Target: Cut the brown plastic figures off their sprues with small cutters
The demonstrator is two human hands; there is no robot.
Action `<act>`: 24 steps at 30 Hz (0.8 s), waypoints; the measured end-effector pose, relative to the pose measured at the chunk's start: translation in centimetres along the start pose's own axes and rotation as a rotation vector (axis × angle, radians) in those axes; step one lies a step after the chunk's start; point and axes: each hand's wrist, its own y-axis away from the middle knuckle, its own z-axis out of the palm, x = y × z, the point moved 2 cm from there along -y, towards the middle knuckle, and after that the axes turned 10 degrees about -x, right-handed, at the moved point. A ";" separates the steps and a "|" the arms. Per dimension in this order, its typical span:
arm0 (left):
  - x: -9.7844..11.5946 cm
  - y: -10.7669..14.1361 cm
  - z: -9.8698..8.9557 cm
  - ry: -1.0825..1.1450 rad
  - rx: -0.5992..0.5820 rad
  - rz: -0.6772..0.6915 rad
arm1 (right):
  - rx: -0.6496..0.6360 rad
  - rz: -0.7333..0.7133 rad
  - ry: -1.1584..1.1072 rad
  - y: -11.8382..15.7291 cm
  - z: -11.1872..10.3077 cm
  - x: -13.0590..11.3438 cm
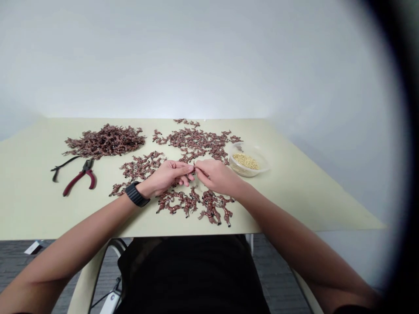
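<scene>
Pale green bench (pixel 32 205) covered in tiny shiny brown animal shapes (pixel 196 140).
One big heap (pixel 104 141) sits at the back, and many more shapes lie spread out. Red-handled pliers (pixel 80 176) and a clear round tub (pixel 247 161) of tan beads (pixel 245 161) sit near. Left hand (pixel 166 174) and right hand (pixel 218 176) pinch their fingers on something too small to see.

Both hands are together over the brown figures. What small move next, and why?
Probably raise whatever is pinched slightly first: the left hand and right hand meet at the fingertips just above the brown figures, so lifting should avoid snagging them. What they pinch is too small to make out.
</scene>
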 end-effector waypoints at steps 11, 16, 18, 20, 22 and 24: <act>0.5 1.1 1.4 -0.743 0.203 0.308 | -0.095 0.357 -1.204 -0.8 1.3 1.1; 0.7 0.7 0.7 -0.426 0.153 0.199 | 0.022 0.284 -0.758 -0.5 0.3 0.8; 0.6 0.5 0.5 -0.262 0.104 0.164 | 0.119 0.200 -0.422 -0.4 -0.1 0.4; 0.5 0.2 0.3 -0.156 0.074 0.145 | 0.150 0.091 -0.198 -0.3 -0.2 0.0; 0.3 0.1 0.1 -0.092 0.064 0.133 | 0.143 0.021 -0.072 -0.3 0.0 -0.1; 0.2 0.0 0.1 -0.066 0.058 0.121 | 0.134 -0.002 -0.008 -0.2 0.2 0.0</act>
